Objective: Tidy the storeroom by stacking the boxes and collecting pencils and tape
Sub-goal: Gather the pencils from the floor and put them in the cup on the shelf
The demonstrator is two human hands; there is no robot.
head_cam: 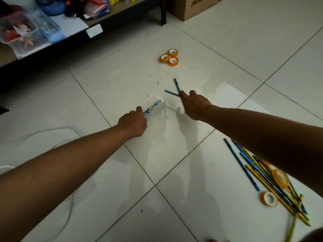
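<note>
My left hand (133, 121) grips one blue patterned pencil (153, 106) that sticks out up and to the right, just above the white tiled floor. My right hand (194, 105) holds two blue pencils (176, 88) that fan out past its fingers. Three rolls of yellow tape (169, 57) lie together on the floor beyond both hands. At the lower right a pile of several blue and yellow pencils (267, 179) lies on the floor, partly under my right forearm, with two tape rolls (269, 198) among them.
A low shelf (73, 34) with plastic containers and packets runs along the upper left. A cardboard box (194, 6) stands at the top right. A white cable (57, 137) curls over the floor under my left arm.
</note>
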